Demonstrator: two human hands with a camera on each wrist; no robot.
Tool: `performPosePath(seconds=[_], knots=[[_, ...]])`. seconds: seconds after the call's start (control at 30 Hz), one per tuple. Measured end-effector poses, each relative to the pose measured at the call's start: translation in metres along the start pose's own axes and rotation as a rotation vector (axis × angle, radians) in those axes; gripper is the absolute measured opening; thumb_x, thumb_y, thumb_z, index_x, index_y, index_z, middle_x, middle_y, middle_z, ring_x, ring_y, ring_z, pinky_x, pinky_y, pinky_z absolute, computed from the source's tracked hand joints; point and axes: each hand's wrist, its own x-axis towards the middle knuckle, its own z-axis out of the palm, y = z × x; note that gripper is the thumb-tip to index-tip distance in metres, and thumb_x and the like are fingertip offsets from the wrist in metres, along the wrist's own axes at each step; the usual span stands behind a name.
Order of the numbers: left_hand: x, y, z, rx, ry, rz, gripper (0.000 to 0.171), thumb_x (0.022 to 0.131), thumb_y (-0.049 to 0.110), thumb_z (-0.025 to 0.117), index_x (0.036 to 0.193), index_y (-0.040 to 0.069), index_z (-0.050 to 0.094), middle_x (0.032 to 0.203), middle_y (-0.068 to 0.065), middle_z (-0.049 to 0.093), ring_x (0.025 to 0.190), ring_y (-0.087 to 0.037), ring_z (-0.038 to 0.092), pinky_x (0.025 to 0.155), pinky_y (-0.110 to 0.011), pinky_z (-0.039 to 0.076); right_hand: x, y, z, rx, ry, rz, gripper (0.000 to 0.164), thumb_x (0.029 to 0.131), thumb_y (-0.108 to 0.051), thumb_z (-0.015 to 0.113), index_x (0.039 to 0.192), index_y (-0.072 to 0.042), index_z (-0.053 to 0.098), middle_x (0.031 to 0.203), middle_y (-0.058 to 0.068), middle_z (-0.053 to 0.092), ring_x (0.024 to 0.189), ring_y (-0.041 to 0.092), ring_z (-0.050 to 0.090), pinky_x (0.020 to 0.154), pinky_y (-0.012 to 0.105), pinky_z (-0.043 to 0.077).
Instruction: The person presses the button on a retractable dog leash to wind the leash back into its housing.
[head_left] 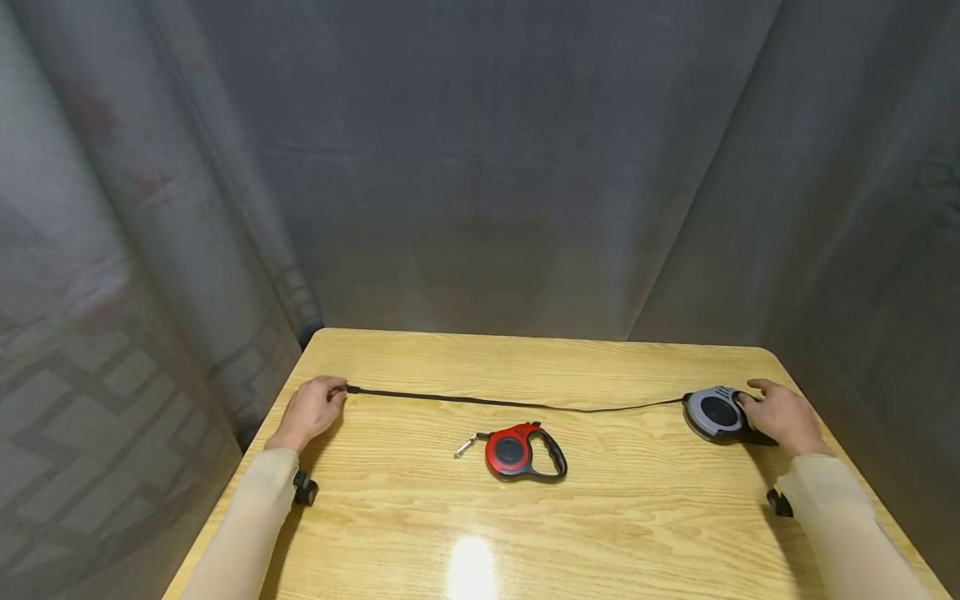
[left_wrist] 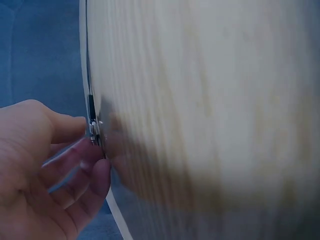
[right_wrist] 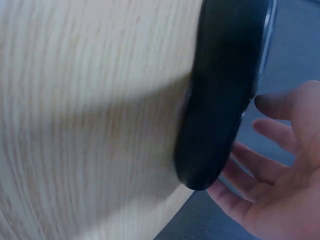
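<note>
A grey and black retractable dog leash (head_left: 718, 411) lies at the right of the wooden table, its thin black strap (head_left: 480, 401) drawn out across to the left. At the strap's far left end, my left hand (head_left: 311, 410) pinches the small metal clip (left_wrist: 93, 131) between thumb and fingers, close over the tabletop. My right hand (head_left: 783, 415) rests against the grey leash with the thumb on its casing. The right wrist view shows the fingers loosely extended and spread beside the dark handle (right_wrist: 215, 100).
A red and black retractable leash (head_left: 512, 451) lies mid-table in front of the strap, its silver clip (head_left: 466, 447) pointing left. Grey curtains (head_left: 480, 167) hang behind the table (head_left: 480, 358) and along both sides.
</note>
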Motion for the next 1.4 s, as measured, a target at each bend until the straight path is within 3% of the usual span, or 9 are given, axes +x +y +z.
performPosePath(seconds=[0.23,0.47,0.73,0.87,1.03,1.17,1.23,1.33,1.4], knots=[[0.007,-0.003,0.0,0.013,-0.005,-0.046,0.023,0.103,0.01,0.068,0.121,-0.001,0.077,0.118,-0.024,0.076,0.104,-0.043,0.072,0.088,-0.058,0.057,0.011,0.008,0.007,-0.004,-0.047,0.009,0.049,0.103,-0.021,0.055,0.135,0.016,0.055,0.137,0.047,0.052,0.119,0.068,0.051,0.096,0.072,0.046],[0.008,-0.002,-0.003,0.025,-0.035,-0.088,0.021,0.102,0.013,0.071,0.118,0.0,0.077,0.115,-0.022,0.076,0.102,-0.04,0.071,0.088,-0.057,0.056,0.014,0.013,0.014,0.006,-0.026,0.029,0.045,0.103,-0.021,0.058,0.132,0.014,0.059,0.135,0.045,0.055,0.118,0.067,0.052,0.093,0.071,0.047],[0.004,-0.001,-0.005,0.076,-0.09,-0.14,0.019,0.105,0.019,0.068,0.112,0.002,0.073,0.103,-0.016,0.072,0.085,-0.03,0.067,0.075,-0.049,0.054,0.011,0.017,0.01,0.037,-0.005,-0.015,0.04,0.103,-0.021,0.062,0.119,0.015,0.063,0.119,0.043,0.062,0.104,0.058,0.061,0.084,0.064,0.049],[0.001,-0.003,-0.007,0.076,-0.111,-0.139,0.018,0.106,0.021,0.066,0.108,0.004,0.072,0.097,-0.012,0.07,0.075,-0.023,0.062,0.068,-0.042,0.049,0.008,0.02,0.005,0.069,-0.037,-0.03,0.042,0.105,-0.025,0.06,0.111,0.016,0.061,0.106,0.039,0.065,0.094,0.051,0.062,0.077,0.053,0.05],[-0.005,-0.006,-0.01,0.071,-0.104,-0.116,0.018,0.106,0.021,0.065,0.106,0.004,0.072,0.094,-0.01,0.07,0.074,-0.02,0.06,0.066,-0.039,0.047,0.004,0.018,0.004,0.262,-0.117,-0.004,0.046,0.111,-0.026,0.048,0.113,0.019,0.052,0.093,0.028,0.063,0.08,0.029,0.061,0.068,0.033,0.046],[-0.014,-0.004,-0.011,0.059,-0.046,-0.078,0.018,0.106,0.019,0.065,0.103,0.002,0.071,0.091,-0.012,0.067,0.074,-0.023,0.058,0.067,-0.039,0.046,-0.002,0.011,0.001,0.488,-0.171,0.018,0.045,0.114,-0.023,0.036,0.127,0.02,0.041,0.089,0.008,0.058,0.073,0.013,0.054,0.062,0.029,0.046],[-0.019,-0.002,-0.012,0.05,-0.018,-0.075,0.019,0.107,0.018,0.063,0.104,0.0,0.069,0.09,-0.014,0.067,0.074,-0.024,0.058,0.067,-0.038,0.045,-0.007,0.004,-0.004,0.578,-0.185,0.046,0.047,0.115,-0.03,0.035,0.121,0.015,0.046,0.083,-0.001,0.053,0.068,0.011,0.05,0.062,0.029,0.045],[-0.024,0.002,-0.013,0.042,0.014,-0.092,0.022,0.11,0.019,0.058,0.109,-0.002,0.064,0.09,-0.016,0.068,0.072,-0.025,0.058,0.066,-0.039,0.045,-0.015,-0.008,-0.01,0.631,-0.144,0.111,0.056,0.113,-0.049,0.038,0.108,0.004,0.055,0.078,-0.007,0.051,0.067,0.011,0.049,0.062,0.032,0.044],[-0.026,0.005,-0.012,0.038,0.035,-0.098,0.024,0.111,0.019,0.054,0.113,-0.003,0.061,0.091,-0.018,0.069,0.072,-0.027,0.059,0.066,-0.041,0.046,-0.019,-0.015,-0.01,0.604,-0.058,0.154,0.064,0.109,-0.06,0.04,0.105,0.001,0.058,0.082,0.0,0.057,0.073,0.016,0.052,0.064,0.033,0.043]])
